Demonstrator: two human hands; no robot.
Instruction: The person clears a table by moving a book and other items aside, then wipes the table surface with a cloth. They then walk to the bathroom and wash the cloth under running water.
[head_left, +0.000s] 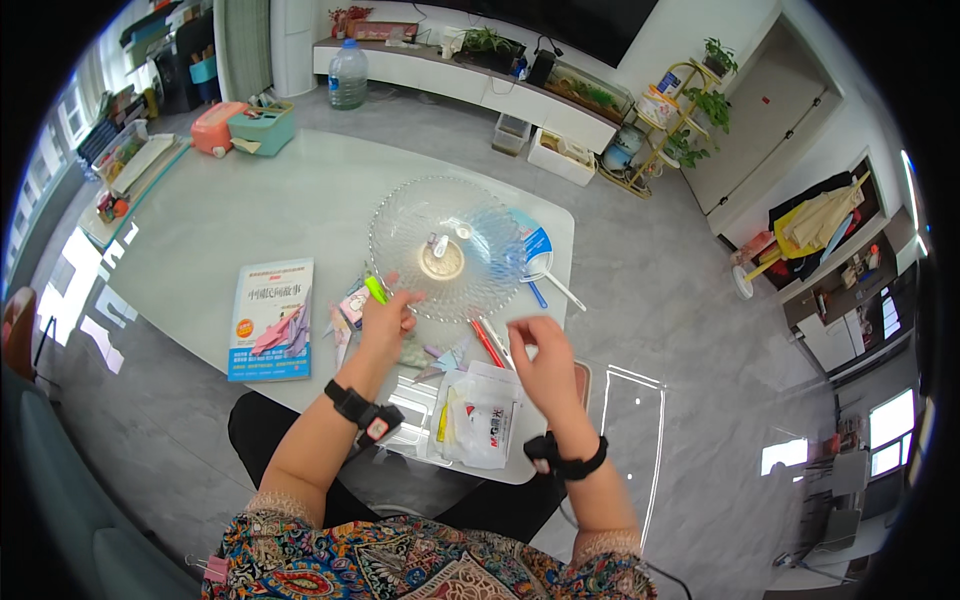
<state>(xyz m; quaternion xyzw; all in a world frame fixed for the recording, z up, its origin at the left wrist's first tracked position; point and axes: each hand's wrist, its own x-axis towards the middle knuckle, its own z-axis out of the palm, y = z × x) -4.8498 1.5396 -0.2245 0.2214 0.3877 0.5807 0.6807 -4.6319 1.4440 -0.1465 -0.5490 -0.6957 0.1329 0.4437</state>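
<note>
A bright green highlighter (376, 290) sticks out of my left hand (386, 326), whose fingers are partly hidden at the near rim of a clear ribbed glass bowl (480, 225). Small items, including a white one (441, 245), sit at the bowl's centre. My right hand (541, 356) hovers to the right with curled fingers and a gap at the thumb; nothing shows in it. Beside it lie a red pen (487, 343) and a white pen (496, 341). Between my wrists is a white plastic pouch (480, 424) with printing. Folded paper pieces (450, 358) lie just beyond it.
On the left of the pale table (262, 195) lies a book (271, 322) with pink and purple folded paper on it. Hand fans (536, 255) stick out past the bowl's right side. A teal storage box (262, 129) and a coral box (217, 126) stand at the far left.
</note>
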